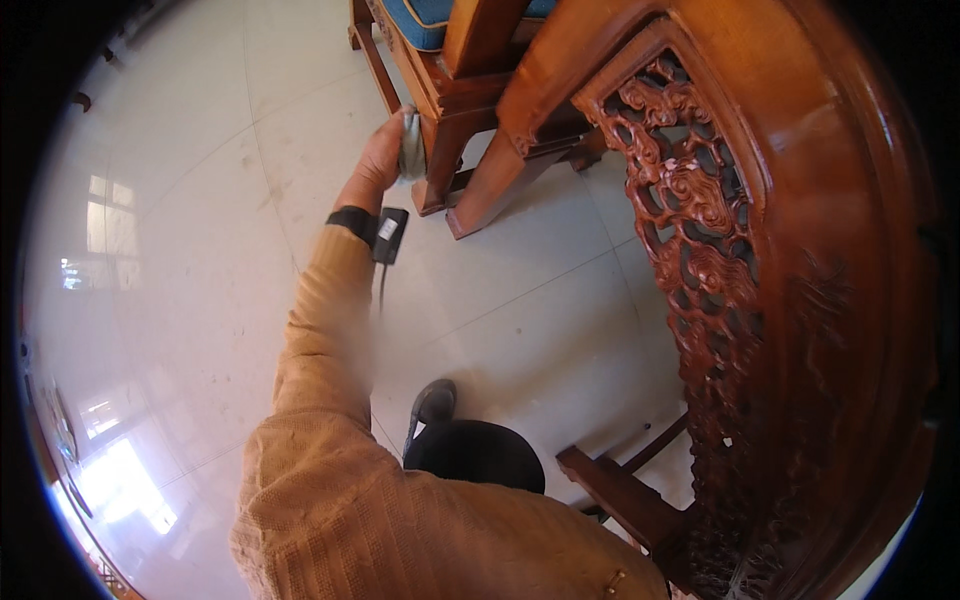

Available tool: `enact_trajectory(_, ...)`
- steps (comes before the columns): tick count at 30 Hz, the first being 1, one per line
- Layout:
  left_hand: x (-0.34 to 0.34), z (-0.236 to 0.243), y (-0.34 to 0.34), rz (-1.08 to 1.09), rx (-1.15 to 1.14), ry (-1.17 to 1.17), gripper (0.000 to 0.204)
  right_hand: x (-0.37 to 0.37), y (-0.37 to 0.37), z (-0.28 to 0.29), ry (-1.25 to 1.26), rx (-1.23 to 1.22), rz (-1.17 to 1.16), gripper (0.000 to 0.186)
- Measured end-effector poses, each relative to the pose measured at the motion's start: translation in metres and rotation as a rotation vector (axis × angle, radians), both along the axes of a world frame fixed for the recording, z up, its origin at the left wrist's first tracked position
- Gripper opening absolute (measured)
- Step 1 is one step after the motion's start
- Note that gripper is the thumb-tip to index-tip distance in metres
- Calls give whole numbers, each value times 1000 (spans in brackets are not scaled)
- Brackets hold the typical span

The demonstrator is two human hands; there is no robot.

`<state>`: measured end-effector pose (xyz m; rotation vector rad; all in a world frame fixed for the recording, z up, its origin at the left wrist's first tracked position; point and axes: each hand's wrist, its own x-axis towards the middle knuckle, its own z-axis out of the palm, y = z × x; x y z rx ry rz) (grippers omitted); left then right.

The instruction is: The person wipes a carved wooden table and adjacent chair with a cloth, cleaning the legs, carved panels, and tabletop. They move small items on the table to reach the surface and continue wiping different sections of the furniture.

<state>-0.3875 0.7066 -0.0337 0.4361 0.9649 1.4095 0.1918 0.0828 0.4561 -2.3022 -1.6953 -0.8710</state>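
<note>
My left hand [378, 160] reaches far out and is closed around a pale grey-green cloth [411, 150]. The cloth is pressed against the side of a reddish-brown wooden seat [437, 120], just above its leg. Most of the fingers are hidden from this side. A black strap [352, 221] circles that wrist, and a small black box [391, 237] with a cable hangs beside it. My right hand is out of the picture.
A large carved wooden panel [690, 200] with openwork curves down the right side. A blue cushion [425, 22] lies on the seat. A lower wooden rail [625, 500] juts in near my body. My dark shoe [436, 400] stands on the glossy tiled floor [200, 250].
</note>
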Motion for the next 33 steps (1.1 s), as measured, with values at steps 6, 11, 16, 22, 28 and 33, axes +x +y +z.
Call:
enact_trajectory(6,15,-42,18,-116,54,95,58,9,-10,3,-19,-2,-13,103)
enact_trajectory(11,13,-38,17,-114,-94,128,71,12,-16,7,-29,-2,-19,102)
enact_trajectory(16,23,-61,-5,-26,143,216,68,14,-24,7,-33,-4,-24,102)
enact_trajectory(22,-25,-90,14,-166,-57,1033,49,15,-27,7,-43,-6,-30,102)
enact_trajectory(28,-5,-67,24,-83,86,53,53,13,-26,10,-54,-25,-56,101)
enact_trajectory(33,-2,-96,19,-144,190,964,57,16,-30,12,-56,-24,-66,101)
